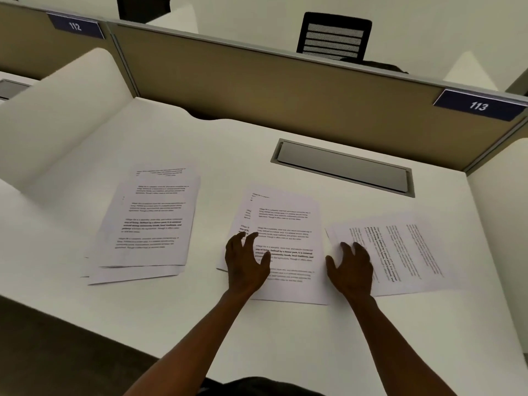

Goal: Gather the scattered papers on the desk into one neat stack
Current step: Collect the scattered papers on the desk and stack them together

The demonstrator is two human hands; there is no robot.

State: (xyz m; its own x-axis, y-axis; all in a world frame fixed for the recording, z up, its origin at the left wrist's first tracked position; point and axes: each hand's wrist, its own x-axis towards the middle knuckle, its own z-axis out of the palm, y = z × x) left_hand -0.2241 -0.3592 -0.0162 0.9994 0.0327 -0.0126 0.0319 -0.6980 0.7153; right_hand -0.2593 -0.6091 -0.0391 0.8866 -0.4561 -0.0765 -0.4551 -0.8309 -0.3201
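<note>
Printed white papers lie in three groups on the white desk (pixel 285 352). A loose left pile (pixel 148 224) of several overlapping sheets sits apart. A middle group (pixel 288 224) of a few sheets lies in front of me. A right sheet (pixel 405 250) is turned sideways, its text running vertically. My left hand (pixel 245 264) rests over the middle group's left edge, fingers spread and curled, holding nothing. My right hand (pixel 353 270) lies fingers apart on the left end of the sideways sheet, between it and the middle group.
A grey cable hatch (pixel 343 167) is set into the desk behind the papers. A tan partition (pixel 257 87) with plates 112 and 113 closes the back. White side dividers (pixel 57 118) flank the desk. A black chair (pixel 334 35) stands beyond.
</note>
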